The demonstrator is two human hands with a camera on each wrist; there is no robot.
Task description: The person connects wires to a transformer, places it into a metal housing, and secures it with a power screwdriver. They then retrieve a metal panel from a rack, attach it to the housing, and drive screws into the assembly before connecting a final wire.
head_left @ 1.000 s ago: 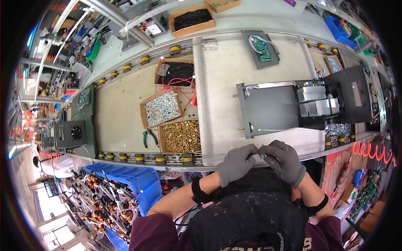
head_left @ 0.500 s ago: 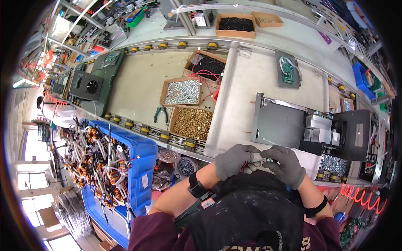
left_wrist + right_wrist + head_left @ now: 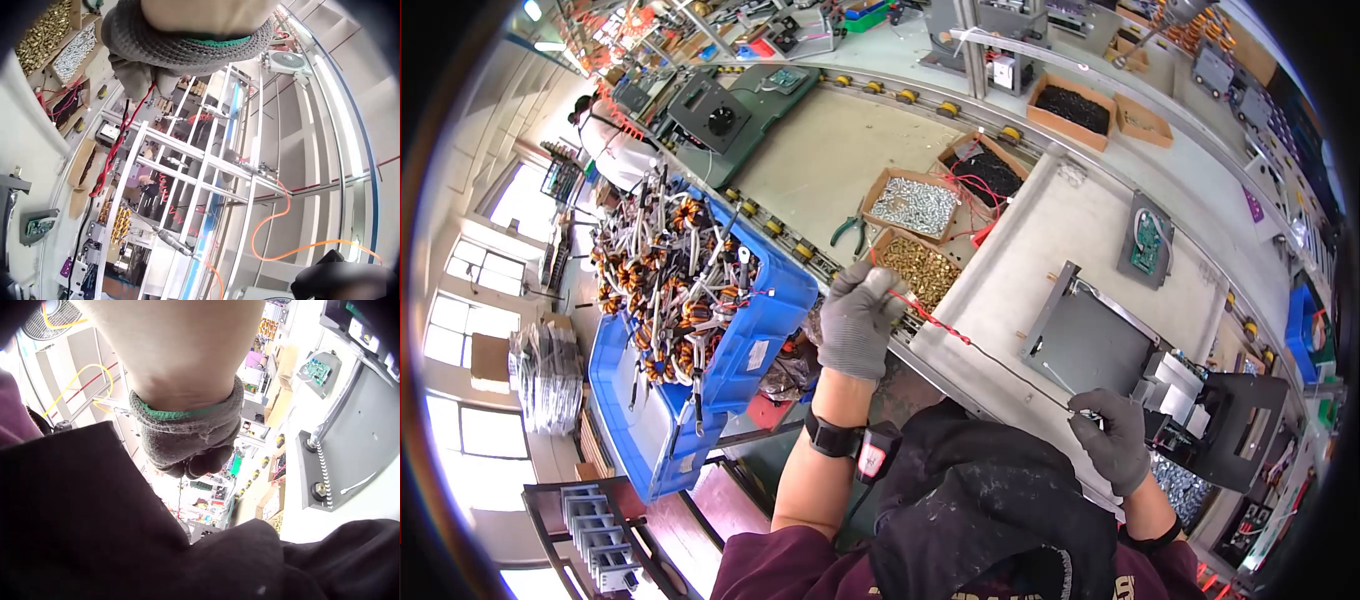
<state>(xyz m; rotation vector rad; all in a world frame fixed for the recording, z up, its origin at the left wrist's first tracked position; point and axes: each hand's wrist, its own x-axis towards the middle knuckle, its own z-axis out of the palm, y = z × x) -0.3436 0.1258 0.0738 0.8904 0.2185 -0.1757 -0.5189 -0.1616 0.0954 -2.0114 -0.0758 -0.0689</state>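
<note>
A twisted red and black wire point(image 3: 945, 328) stretches between my two gloved hands. My left hand point(image 3: 858, 320), raised at the table's front edge, pinches its red end. Farther right and lower, my right hand point(image 3: 1112, 440) has curled fingers on the dark end, close to the metal chassis. In the left wrist view the red and black strands point(image 3: 112, 156) hang from the glove's fingertips. The right wrist view shows the back of the glove point(image 3: 190, 444), with its fingertips mostly hidden. Beyond the wire lies a dark grey chassis point(image 3: 1090, 335) with silver heat sinks point(image 3: 1168, 385).
A green circuit board point(image 3: 1145, 258) on a grey plate lies behind the chassis. Boxes of brass standoffs point(image 3: 915, 268), silver screws point(image 3: 912, 207) and black parts point(image 3: 988, 175) stand beside green-handled pliers point(image 3: 848, 233). A blue crate point(image 3: 775, 315) of coils and cables is at left.
My hands, together in front of my chest before, have moved apart. The left went left and up, the right slightly right and down, and the wire now spans between them. The head view has turned left.
</note>
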